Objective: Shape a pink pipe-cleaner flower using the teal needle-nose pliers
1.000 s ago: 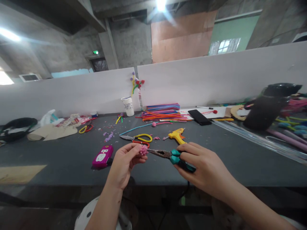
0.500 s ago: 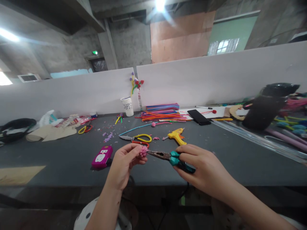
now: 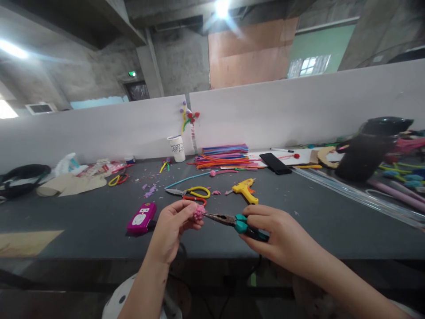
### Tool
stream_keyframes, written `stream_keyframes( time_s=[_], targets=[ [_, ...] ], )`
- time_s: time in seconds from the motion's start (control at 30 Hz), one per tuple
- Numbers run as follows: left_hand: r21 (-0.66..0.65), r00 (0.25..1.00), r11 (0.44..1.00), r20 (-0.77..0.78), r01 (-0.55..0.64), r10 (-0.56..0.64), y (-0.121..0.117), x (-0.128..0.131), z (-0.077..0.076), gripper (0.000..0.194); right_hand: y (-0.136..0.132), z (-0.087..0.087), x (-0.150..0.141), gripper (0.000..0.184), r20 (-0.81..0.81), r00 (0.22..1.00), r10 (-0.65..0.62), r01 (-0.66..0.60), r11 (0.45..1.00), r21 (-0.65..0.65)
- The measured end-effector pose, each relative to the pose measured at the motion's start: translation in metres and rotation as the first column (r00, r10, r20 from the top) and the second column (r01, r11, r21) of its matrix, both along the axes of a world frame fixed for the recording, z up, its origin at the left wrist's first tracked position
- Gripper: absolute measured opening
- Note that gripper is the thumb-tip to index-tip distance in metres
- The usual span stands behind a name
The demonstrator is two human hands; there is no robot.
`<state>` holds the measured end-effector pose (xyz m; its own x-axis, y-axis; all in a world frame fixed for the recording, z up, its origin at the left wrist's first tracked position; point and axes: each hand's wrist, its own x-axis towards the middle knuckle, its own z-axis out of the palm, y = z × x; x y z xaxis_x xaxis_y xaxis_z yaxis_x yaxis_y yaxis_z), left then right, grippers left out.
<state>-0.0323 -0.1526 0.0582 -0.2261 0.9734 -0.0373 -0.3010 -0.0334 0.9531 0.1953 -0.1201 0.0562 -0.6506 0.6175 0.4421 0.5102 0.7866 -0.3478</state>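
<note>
My left hand (image 3: 172,228) pinches a small fuzzy pink ball (image 3: 198,212) between thumb and fingertips, just above the front part of the dark table (image 3: 83,221). My right hand (image 3: 280,237) is closed round the teal handles of long-nose pliers (image 3: 232,220). The pliers' tip touches the pink ball from the right. Scissors with yellow and red handles (image 3: 192,193) lie on the table just behind my hands, and a yellow glue gun (image 3: 245,190) lies behind my right hand.
A magenta power strip (image 3: 141,217) lies left of my left hand. Further back are a stack of coloured pipe cleaners (image 3: 226,156), a white cup (image 3: 177,148), a black phone (image 3: 275,162) and a black jug (image 3: 370,148). White partition panels (image 3: 99,128) close off the far side.
Both hands with the ball and pliers have stayed almost in place. The pliers' handles have sunk a little deeper into my right hand.
</note>
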Motion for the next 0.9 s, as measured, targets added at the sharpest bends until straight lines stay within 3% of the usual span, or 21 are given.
stream_keyframes(
  time_s=[0.17,0.37,0.7,0.9],
  targets=[
    [-0.002,1.000,1.000,-0.002,0.003,-0.003,0.0002,-0.0010,-0.0003,0.016,-0.0002,0.0022,-0.0010,0.014,0.031,0.999,0.015,-0.012,0.996,-0.092],
    [-0.001,1.000,1.000,-0.007,0.010,-0.010,0.0005,0.0001,-0.0012,0.018,0.0002,0.0041,-0.0026,0.016,0.035,0.999,0.010,-0.007,0.995,-0.104],
    [0.044,0.999,0.999,0.050,0.000,-0.002,-0.0014,0.0000,0.0016,0.020,-0.0014,0.0048,0.0010,0.009,-0.086,0.996,0.006,0.007,0.989,0.147],
    [0.174,0.987,0.983,0.133,0.062,-0.086,-0.0054,0.0004,0.0036,0.016,-0.0012,0.0067,0.0057,0.015,-0.240,0.971,-0.001,0.062,0.967,0.248]
  ],
)
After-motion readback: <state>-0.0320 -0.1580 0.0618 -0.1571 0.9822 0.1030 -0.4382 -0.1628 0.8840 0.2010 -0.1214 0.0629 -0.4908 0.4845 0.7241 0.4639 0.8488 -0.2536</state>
